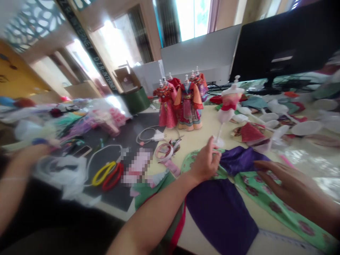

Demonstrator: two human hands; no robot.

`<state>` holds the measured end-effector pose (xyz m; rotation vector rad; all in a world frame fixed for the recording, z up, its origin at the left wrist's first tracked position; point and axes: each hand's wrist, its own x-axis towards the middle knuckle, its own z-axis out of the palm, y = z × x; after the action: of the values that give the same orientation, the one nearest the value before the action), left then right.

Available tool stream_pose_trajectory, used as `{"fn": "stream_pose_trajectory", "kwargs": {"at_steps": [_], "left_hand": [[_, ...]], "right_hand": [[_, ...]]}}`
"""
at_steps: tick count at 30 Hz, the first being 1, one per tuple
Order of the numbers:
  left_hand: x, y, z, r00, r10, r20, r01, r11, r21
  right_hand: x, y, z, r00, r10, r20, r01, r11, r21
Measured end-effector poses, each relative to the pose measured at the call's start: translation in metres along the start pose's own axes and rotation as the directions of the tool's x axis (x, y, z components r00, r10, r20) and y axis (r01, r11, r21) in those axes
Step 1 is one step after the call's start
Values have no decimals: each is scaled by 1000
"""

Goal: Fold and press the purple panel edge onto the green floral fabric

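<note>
Frame blurred by motion; items toward desk's left edge are unreadable. Purple-and-green doll robe lies flat at desk's near edge, lower part cut off. Left hand pinches robe collar, fingers curled. Right hand lies open, palm down, on right sleeve (wrist out of frame). Dressed doll stands are further back.

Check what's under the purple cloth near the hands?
The purple cloth lies over a green floral garment spread on the beige table. Left hand pinches its top edge; right hand lies flat beside. What is beneath the middle is covered.
</note>
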<state>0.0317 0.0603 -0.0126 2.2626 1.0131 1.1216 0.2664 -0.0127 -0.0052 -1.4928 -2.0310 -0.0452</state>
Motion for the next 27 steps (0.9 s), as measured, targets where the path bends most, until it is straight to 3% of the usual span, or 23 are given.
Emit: {"fn": "stream_pose_trajectory", "kwargs": {"at_steps": [1,5,9,17,22,27], "left_hand": [[0,3,-2,1000,1,-19,-1,999,-34],[-1,17,-16,997,-5,-71,-4,991,-133],[-7,31,-25,1000,1,16,2,985,-172],[-14,25,-1,957,32,288,7,991,-134],[-16,18,6,953,11,304,19,995,-96],[-17,28,-7,967,26,252,8,991,-131]], "right_hand": [[5,-1,-1,998,-57,14,56,998,5],[10,-6,-11,998,-60,26,60,998,-25],[-7,-13,-22,994,-80,72,82,996,-23],[-34,-47,-19,922,-247,297,268,963,-30],[-40,-50,-21,914,-229,335,257,966,-42],[-36,-41,-28,943,-206,262,219,976,-18]]}}
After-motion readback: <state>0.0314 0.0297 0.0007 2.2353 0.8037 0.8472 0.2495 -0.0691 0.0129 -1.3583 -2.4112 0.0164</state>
